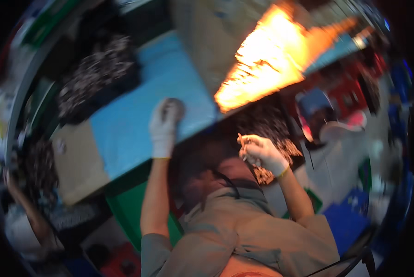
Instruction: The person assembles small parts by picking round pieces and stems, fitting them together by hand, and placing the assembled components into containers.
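Left hand [164, 125], gloved, presses small dark round piece [174, 107] onto blue sheet [137, 124] on bench [77, 161]; fingers curled over it. Right hand [262, 152] pinches thin stick [242, 144], fingers together. Dark heap [262, 122] just behind right hand looks largely unworked; blur hides detail.

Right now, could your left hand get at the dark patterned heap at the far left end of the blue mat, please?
Probably yes: the left hand already rests on the blue mat, and bare mat lies between it and the dark heap, though blur hides details.
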The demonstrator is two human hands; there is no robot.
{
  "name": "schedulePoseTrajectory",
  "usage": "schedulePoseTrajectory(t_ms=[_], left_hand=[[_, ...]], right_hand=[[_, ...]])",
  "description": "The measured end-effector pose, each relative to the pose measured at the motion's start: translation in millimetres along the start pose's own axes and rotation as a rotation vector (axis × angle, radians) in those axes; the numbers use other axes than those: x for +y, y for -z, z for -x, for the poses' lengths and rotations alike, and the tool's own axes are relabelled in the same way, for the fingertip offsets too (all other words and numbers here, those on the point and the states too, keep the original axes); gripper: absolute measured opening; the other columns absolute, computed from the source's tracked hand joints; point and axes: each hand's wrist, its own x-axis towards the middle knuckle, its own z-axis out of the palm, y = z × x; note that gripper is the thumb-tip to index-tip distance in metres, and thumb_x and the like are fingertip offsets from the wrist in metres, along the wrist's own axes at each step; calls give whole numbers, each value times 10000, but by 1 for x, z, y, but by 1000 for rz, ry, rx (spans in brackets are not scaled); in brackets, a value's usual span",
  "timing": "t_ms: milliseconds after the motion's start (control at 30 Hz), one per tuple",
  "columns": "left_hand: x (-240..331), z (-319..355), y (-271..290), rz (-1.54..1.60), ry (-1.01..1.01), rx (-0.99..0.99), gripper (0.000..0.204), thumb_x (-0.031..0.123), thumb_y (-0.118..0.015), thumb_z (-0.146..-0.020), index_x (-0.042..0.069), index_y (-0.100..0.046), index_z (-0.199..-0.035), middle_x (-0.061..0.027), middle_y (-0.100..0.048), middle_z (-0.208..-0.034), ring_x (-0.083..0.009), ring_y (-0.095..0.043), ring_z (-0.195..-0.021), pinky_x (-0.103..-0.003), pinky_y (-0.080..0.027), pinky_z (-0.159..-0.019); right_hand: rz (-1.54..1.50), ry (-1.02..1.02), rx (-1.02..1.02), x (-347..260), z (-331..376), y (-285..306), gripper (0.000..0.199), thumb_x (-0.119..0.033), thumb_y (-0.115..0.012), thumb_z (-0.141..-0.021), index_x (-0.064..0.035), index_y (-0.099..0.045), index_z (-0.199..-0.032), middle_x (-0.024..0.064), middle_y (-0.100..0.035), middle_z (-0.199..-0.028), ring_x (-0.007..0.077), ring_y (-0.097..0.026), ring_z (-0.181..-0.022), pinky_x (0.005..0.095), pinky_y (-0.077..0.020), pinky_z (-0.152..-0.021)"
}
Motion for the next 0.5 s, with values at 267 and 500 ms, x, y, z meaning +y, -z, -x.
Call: schedulePoseTrajectory(t_ms=[267, 500], left_hand=[[-18, 4, 11, 141, 93, -57, 439, 244, -737, -982, 33, -678, -1363, -154, -748, -1157, -231, -738, -981, -366, -574, -923], [-5, -5, 22, 30, 39, -100, 418, 285, -731, -946, 66, -688, -1299, -165, -737, -1085, -336, -723, -970, -435, -561, -888]], right_hand=[[895, 784, 255, -93, -124, -165, 441, -322, -687, -1016, -11, -562, -1304, 209, -746, -951, 363, -756, -817, 453, -600, -728], [1320, 731, 217, -109, -156, -175, 438, -358, -650, -1018, -20, -564, -1283, 246, -743, -951, 454, -739, -903, 552, -587, -805]])
